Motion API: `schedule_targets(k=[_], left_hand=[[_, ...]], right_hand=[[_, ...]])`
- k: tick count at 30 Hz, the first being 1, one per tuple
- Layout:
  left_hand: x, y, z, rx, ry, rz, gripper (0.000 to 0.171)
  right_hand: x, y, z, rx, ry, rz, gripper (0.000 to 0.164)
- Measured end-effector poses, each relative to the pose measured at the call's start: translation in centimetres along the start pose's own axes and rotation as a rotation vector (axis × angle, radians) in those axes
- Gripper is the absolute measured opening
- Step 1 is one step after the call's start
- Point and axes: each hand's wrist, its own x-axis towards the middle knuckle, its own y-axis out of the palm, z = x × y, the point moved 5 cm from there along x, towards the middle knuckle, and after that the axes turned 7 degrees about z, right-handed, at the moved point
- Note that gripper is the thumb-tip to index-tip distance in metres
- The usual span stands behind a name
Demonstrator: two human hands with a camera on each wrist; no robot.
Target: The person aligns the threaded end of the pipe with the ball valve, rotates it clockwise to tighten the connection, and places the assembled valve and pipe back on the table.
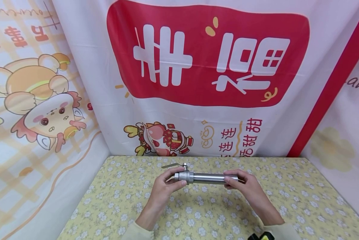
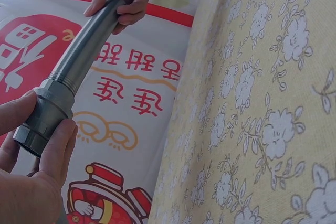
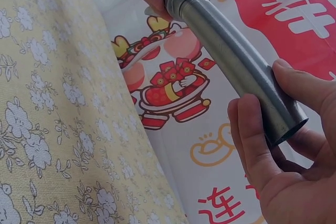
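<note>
A metal ball valve with a flat lever handle on top sits at the left end of a smooth steel pipe. My left hand grips the valve body between thumb and fingers. Around the pipe's far right end, the thumb and fingers of my right hand are curled. Valve and pipe form one straight line, held level across the head view. Threads show at the joint in the left wrist view, where the valve has its open end towards the camera. The pipe's open end faces the right wrist camera.
A yellow floral cloth covers the table. Printed white curtains stand behind it and along both sides. At the bottom edge of the head view, a black and yellow object lies by the right sleeve.
</note>
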Motion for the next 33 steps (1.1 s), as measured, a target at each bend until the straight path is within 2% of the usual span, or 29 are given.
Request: schedule_targets(k=[14,21,26,33], left_hand=[[0.09,-0.02,0.13,0.022,0.001,-0.002,0.05],[0.09,0.0,0.11,0.028,-0.004,-0.006,0.051],[0.07,0.01,-0.01,0.015,-0.009,-0.007,0.051],[0.11,-0.05,-0.03,0.007,-0.003,-0.001,0.051]], right_hand=[[0.01,0.03,0.02,0.001,0.017,-0.004,0.042],[-0.41,-0.24,0.38,-0.042,0.008,0.062,0.048],[-0.43,-0.24,0.51,-0.067,-0.039,0.115,0.055],[-0.36,-0.13,0.39,-0.067,-0.076,0.135,0.053]])
